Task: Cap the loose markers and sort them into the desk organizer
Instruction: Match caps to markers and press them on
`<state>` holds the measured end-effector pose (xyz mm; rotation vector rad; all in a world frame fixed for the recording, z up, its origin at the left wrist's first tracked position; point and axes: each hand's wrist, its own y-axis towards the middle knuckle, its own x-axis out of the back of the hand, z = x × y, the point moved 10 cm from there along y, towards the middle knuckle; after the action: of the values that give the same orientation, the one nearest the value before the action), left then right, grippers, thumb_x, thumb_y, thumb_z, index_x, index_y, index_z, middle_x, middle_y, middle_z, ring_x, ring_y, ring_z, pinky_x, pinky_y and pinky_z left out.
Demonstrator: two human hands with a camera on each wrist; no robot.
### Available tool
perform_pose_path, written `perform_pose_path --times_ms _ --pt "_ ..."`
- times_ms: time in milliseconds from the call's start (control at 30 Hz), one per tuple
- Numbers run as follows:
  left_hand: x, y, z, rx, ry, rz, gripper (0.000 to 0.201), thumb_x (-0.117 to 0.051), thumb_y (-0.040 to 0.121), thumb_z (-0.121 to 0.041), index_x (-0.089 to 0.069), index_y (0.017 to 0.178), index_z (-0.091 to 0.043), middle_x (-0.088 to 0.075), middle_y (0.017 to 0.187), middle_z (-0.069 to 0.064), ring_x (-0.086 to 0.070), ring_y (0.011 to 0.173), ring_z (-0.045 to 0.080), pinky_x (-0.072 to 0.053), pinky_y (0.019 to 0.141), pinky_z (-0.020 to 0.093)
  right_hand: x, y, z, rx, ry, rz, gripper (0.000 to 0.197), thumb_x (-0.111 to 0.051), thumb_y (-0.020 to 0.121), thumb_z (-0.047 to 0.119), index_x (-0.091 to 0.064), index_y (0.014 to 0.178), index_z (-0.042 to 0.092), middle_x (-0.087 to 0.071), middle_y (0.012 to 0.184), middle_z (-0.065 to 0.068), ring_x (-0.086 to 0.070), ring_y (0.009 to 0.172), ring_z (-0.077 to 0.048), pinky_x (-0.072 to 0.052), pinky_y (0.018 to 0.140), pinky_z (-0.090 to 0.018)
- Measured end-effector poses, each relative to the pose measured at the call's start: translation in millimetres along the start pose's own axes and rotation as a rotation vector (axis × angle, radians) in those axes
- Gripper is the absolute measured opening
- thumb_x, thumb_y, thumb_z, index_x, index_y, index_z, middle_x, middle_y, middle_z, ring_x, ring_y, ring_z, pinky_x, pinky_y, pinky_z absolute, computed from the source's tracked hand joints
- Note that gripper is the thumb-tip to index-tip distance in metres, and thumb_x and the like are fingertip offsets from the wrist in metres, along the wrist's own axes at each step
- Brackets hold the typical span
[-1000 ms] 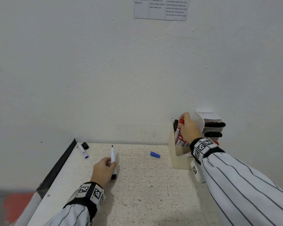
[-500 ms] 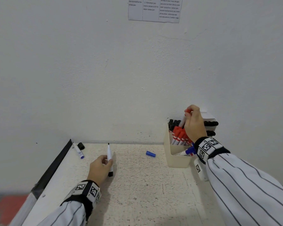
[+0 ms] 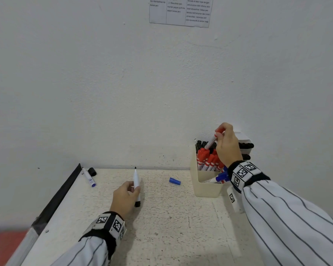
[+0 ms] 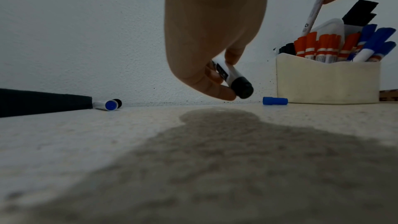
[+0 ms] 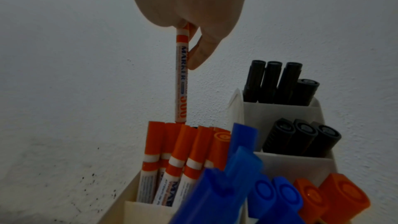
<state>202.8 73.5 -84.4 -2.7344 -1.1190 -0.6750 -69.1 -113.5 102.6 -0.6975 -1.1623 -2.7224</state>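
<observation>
My left hand (image 3: 125,194) (image 4: 217,67) holds an uncapped black marker (image 3: 136,186) (image 4: 231,77) just above the desk, tip pointing at the wall. My right hand (image 3: 226,144) (image 5: 193,28) pinches the cap end of a red marker (image 3: 211,141) (image 5: 181,77) (image 4: 315,6), lifted upright above the red markers (image 5: 172,157) standing in the cream desk organizer (image 3: 206,186) (image 4: 327,83). An uncapped blue marker (image 3: 88,177) (image 4: 106,105) and a black cap (image 3: 92,171) lie at the desk's far left. A loose blue cap (image 3: 174,181) (image 4: 275,100) lies left of the organizer.
The organizer also holds blue markers (image 5: 243,164) in front and black markers (image 5: 273,81) in its rear tiers. A dark strip (image 3: 60,194) runs along the desk's left edge. The white wall (image 3: 123,93) stands close behind, with a printed sheet (image 3: 180,11) on it.
My right hand has risen, drawing the red marker up above the others in the organizer. My left hand keeps the black marker in much the same spot.
</observation>
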Motion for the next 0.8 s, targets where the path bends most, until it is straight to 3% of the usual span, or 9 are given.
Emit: perform_pose_path --times_ms 100,200,267,367,467,533,633,700,800 --pt "1 1 4 0.002 -0.005 -0.005 0.023 -0.059 0.09 -0.02 -0.059 0.109 -0.006 -0.055 0.082 -0.002 -0.057 0.083 0.026 -0.053 0.08 0.044 5 6 -3 -0.012 0.022 -0.037 0.018 -0.039 0.094 -0.001 -0.043 0.105 0.013 -0.052 0.094 -0.007 -0.053 0.082 -0.017 -0.039 0.073 -0.017" --pt "1 1 5 0.0 0.012 -0.016 0.025 -0.058 0.09 -0.02 -0.059 0.111 -0.006 -0.056 0.084 0.0 -0.056 0.084 0.023 -0.05 0.078 0.036 9 8 -6 0.001 0.009 -0.05 0.02 -0.037 0.093 -0.001 -0.044 0.11 0.006 -0.055 0.092 -0.013 -0.055 0.077 -0.021 -0.036 0.067 -0.001" --pt "0 1 4 -0.004 0.018 -0.018 0.025 -0.058 0.09 -0.019 -0.06 0.111 -0.006 -0.057 0.084 0.0 -0.056 0.084 0.022 -0.05 0.078 0.035 12 6 -5 -0.005 -0.01 -0.056 0.019 -0.038 0.095 0.001 -0.045 0.113 0.005 -0.053 0.093 -0.009 -0.052 0.072 -0.018 -0.038 0.066 -0.004" --pt "-2 2 7 0.004 0.018 -0.006 0.024 -0.059 0.09 -0.02 -0.06 0.11 -0.007 -0.055 0.081 -0.003 -0.057 0.084 0.022 -0.053 0.079 0.039 14 6 -7 -0.032 -0.015 -0.067 0.022 -0.038 0.095 0.001 -0.045 0.116 0.003 -0.049 0.1 -0.004 -0.046 0.09 -0.01 -0.036 0.068 -0.002" --pt "-2 2 7 0.005 0.036 0.0 0.023 -0.058 0.091 -0.02 -0.059 0.11 -0.007 -0.053 0.079 -0.006 -0.055 0.082 0.021 -0.052 0.078 0.036 -2 8 -21 -0.109 -0.075 0.053 0.021 -0.035 0.095 0.0 -0.042 0.113 0.01 -0.052 0.095 -0.004 -0.05 0.083 -0.013 -0.036 0.061 -0.008" --pt "-3 2 6 -0.005 0.038 -0.004 0.023 -0.058 0.091 -0.02 -0.059 0.11 -0.007 -0.052 0.078 -0.007 -0.053 0.081 0.019 -0.048 0.071 0.028 -15 9 -35 -0.185 -0.134 0.151 0.019 -0.035 0.096 0.004 -0.041 0.112 0.012 -0.055 0.092 -0.006 -0.051 0.074 -0.014 -0.037 0.058 -0.015" --pt "-2 2 6 -0.013 0.051 -0.007 0.025 -0.057 0.091 -0.02 -0.059 0.111 -0.006 -0.051 0.077 -0.008 -0.053 0.081 0.018 -0.042 0.07 0.024 -30 6 -52 -0.248 -0.185 0.232 0.019 -0.048 0.094 0.011 -0.046 0.113 0.011 -0.054 0.103 -0.009 -0.054 0.086 -0.019 -0.042 0.074 -0.025" --pt "-2 2 6 -0.019 0.055 -0.013 0.025 -0.057 0.091 -0.021 -0.059 0.111 -0.006 -0.051 0.078 -0.008 -0.052 0.08 0.017 -0.042 0.067 0.022 -38 5 -51 -0.201 -0.235 0.268 0.027 -0.061 0.086 0.009 -0.049 0.109 0.009 -0.048 0.11 -0.01 -0.054 0.095 -0.021 -0.044 0.077 -0.024" --pt "-3 2 5 -0.025 0.065 -0.009 0.025 -0.057 0.091 -0.021 -0.059 0.111 -0.007 -0.052 0.081 -0.003 -0.05 0.076 0.015 -0.039 0.06 0.016 -51 -2 -52 -0.249 -0.309 0.402 0.055 -0.072 0.076 0.004 -0.041 0.121 0.012 -0.04 0.108 -0.003 -0.047 0.087 -0.014 -0.043 0.066 -0.016"
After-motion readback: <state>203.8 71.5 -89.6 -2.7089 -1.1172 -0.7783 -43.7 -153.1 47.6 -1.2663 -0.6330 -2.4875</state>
